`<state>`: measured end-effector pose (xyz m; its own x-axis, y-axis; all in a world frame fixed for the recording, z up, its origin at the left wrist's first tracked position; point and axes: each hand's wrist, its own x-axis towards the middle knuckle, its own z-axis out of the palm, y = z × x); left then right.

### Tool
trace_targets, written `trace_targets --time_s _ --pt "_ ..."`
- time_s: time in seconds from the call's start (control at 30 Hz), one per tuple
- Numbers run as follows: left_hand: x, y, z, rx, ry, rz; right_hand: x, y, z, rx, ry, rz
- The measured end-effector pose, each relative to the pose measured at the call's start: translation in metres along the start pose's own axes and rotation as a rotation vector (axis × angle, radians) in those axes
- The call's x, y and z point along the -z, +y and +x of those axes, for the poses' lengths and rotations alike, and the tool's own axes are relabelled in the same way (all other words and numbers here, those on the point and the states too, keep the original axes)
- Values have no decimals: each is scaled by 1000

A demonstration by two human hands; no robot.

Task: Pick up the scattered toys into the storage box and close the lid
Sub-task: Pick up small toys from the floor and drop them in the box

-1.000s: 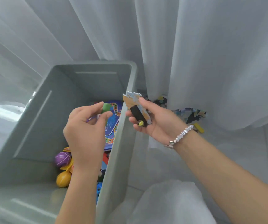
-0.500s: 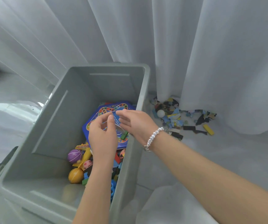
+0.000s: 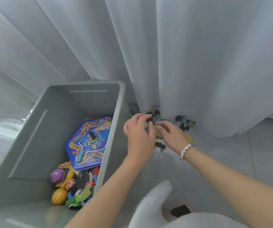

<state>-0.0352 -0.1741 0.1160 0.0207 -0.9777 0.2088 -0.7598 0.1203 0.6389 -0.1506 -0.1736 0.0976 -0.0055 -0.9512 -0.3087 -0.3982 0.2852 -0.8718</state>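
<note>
- Now both hands, the left hand (image 3: 139, 134) and right hand (image 3: 170, 134), meet over the puzzle pieces (image 3: 184, 122), fingers curled.
- Whether they pinch pieces, I cannot tell.
- Left of them sits the gray box (image 3: 111, 145).

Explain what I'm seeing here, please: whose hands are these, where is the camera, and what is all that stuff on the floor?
There is no machine here. A person wears a wide-angle camera on the head, looking forward and down, so you see their own arms. The left hand and the right hand, with a bead bracelet at its wrist, both reach into a pile of puzzle pieces on the floor at the foot of a white curtain. The fingers are curled over the pieces, as if gathering them; exactly what each hand grips is hidden. Beside the pile stands an open grey box. Inside lie a blue game board, a purple ball, an orange ball and other small toys. No lid shows.
</note>
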Motion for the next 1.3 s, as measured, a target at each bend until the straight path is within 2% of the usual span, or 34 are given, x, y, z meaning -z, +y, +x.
trace_targets --time_s 0.1,0.2,0.33,0.5,0.67,0.77,0.9,1.03,1.3 --pt "-34 -3 9 50 -199 46 14 35 20 -5 -4 -148" --pt "-69 -20 22 196 -395 121 21 79 41 -35 -16 -348" --pt "-119 -50 47 336 -552 290 21 129 62 -131 -1 -551" --pt "-167 -89 64 317 -580 385 8 167 78 -207 -63 -580" --pt "-187 -118 69 179 -625 515 -2 188 101 -196 15 -698" --pt "-191 -124 63 170 -600 476 -9 196 107 -150 78 -714" --pt "-196 -121 40 130 -508 385 -22 209 95 -44 72 -646" --pt "-200 -117 15 109 -480 338 -28 221 81 66 202 -561" --pt "-198 -117 -6 82 -495 333 -27 230 64 138 386 -522"
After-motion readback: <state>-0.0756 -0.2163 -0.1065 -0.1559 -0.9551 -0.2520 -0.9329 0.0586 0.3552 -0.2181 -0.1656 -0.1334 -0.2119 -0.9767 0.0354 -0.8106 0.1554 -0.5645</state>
